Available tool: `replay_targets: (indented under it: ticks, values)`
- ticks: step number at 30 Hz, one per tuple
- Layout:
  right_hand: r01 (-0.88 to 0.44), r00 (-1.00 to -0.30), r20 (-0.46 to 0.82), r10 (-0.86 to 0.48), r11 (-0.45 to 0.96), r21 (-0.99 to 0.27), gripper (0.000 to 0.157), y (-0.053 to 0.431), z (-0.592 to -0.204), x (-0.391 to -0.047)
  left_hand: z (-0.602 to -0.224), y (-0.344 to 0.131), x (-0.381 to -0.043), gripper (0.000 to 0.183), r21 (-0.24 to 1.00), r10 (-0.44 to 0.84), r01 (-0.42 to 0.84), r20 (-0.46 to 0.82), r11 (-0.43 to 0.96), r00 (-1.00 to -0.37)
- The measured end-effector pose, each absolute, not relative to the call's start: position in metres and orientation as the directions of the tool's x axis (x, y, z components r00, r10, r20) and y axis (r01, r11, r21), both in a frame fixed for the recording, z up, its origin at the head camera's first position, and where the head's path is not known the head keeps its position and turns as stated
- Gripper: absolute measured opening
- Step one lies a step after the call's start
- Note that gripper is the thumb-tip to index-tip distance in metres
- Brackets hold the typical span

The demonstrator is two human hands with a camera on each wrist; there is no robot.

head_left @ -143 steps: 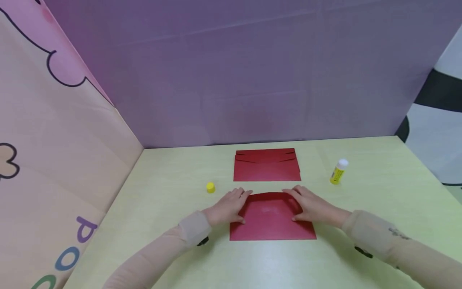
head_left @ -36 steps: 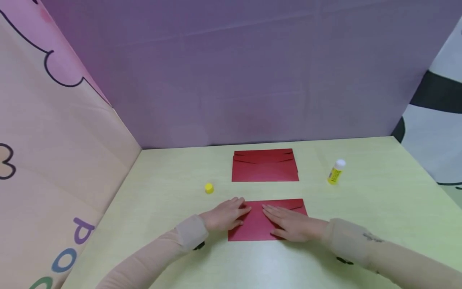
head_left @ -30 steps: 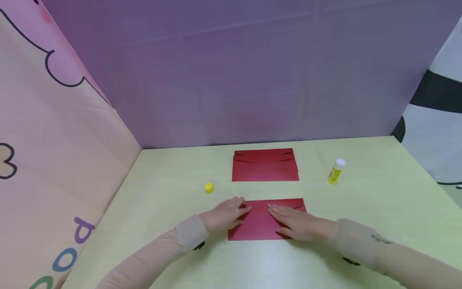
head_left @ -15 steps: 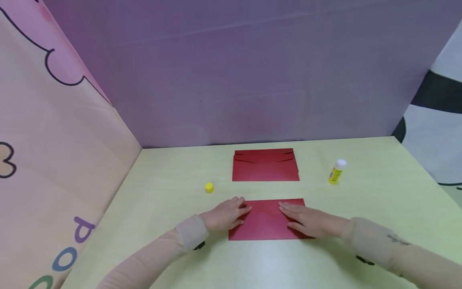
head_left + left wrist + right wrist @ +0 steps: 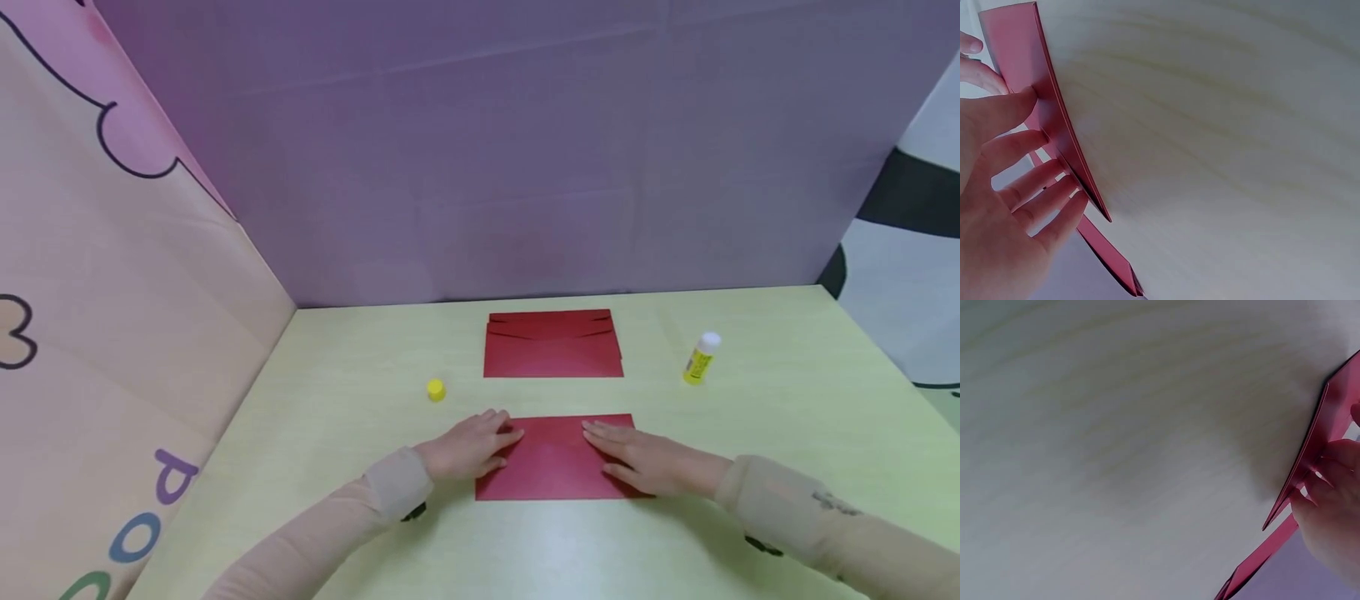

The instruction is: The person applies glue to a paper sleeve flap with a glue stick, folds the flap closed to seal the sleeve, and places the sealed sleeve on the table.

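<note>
A red envelope point(image 5: 555, 467) lies flat on the table with its flap folded down. My left hand point(image 5: 468, 447) rests on its left end with fingers spread; in the left wrist view the fingertips point(image 5: 1041, 137) press on the red paper. On the right end lies my right hand point(image 5: 652, 458), its straight fingers pressing near the top edge. The right wrist view shows that hand's fingers point(image 5: 1329, 469) along the envelope's end. Both hands cover the envelope's side edges in part.
Behind the envelope lie more red envelopes point(image 5: 553, 354), slightly offset in a stack. A yellow glue stick point(image 5: 699, 362) with a white end stands at the right. A small yellow cap point(image 5: 437, 390) sits to the left. A purple backdrop point(image 5: 480, 167) rises behind the table point(image 5: 360, 358).
Earlier both hands were at the raised flap; it is now folded down. My right hand then slid rightward across the envelope, while the left stayed on the left end.
</note>
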State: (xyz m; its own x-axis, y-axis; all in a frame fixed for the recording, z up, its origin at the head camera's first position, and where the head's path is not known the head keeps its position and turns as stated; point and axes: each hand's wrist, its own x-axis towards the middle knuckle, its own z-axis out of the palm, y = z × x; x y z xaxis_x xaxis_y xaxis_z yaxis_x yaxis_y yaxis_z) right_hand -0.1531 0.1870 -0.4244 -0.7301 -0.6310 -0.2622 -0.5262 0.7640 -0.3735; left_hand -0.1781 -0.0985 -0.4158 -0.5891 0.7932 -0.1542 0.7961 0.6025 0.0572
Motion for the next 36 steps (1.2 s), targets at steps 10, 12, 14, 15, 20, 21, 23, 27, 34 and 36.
replay_targets:
  ticks: [10, 12, 14, 15, 20, 21, 23, 27, 34, 36]
  values:
    - [-0.570, -0.714, -0.230, -0.662, 0.739, -0.359, 0.056, 0.178, -0.429, -0.152, -0.414, -0.099, -0.178, 0.054, 0.078, 0.798, 0.797, -0.145, 0.599, -0.585]
    - [-0.568, -0.712, -0.241, -0.659, 0.743, -0.354, 0.056, 0.174, -0.429, -0.152, -0.414, -0.098, -0.178, 0.055, 0.073, 0.800, 0.799, -0.145, 0.596, -0.583]
    - [-0.568, -0.713, -0.251, -0.655, 0.749, -0.342, 0.056, 0.170, -0.428, -0.152, -0.414, -0.098, -0.178, 0.055, 0.071, 0.799, 0.800, -0.144, 0.596, -0.583]
    - [-0.575, -0.710, -0.249, -0.659, 0.746, -0.335, 0.056, 0.168, -0.428, -0.152, -0.414, -0.098, -0.178, 0.055, 0.070, 0.799, 0.799, -0.143, 0.597, -0.584]
    - [-0.616, -0.678, -0.233, -0.697, 0.712, -0.336, 0.054, 0.157, -0.427, -0.152, -0.413, -0.097, -0.177, 0.056, 0.073, 0.789, 0.790, -0.155, 0.609, -0.594]
    - [-0.624, -0.672, -0.230, -0.704, 0.706, -0.334, 0.054, 0.155, -0.427, -0.151, -0.413, -0.097, -0.177, 0.056, 0.072, 0.789, 0.790, -0.156, 0.609, -0.594]
    - [-0.638, -0.666, -0.230, -0.709, 0.702, -0.317, 0.054, 0.150, -0.428, -0.151, -0.413, -0.097, -0.177, 0.055, 0.072, 0.789, 0.790, -0.158, 0.609, -0.594]
    - [-0.652, -0.661, -0.233, -0.713, 0.700, -0.292, 0.053, 0.140, -0.429, -0.152, -0.414, -0.097, -0.177, 0.055, 0.063, 0.788, 0.791, -0.160, 0.609, -0.594]
    - [-0.677, -0.645, -0.238, -0.726, 0.688, -0.261, 0.056, 0.128, -0.427, -0.154, -0.415, -0.098, -0.177, 0.055, 0.063, 0.792, 0.794, -0.154, 0.605, -0.591]
    - [-0.684, -0.643, -0.234, -0.730, 0.684, -0.253, 0.056, 0.126, -0.426, -0.154, -0.415, -0.098, -0.177, 0.055, 0.063, 0.792, 0.794, -0.152, 0.604, -0.591]
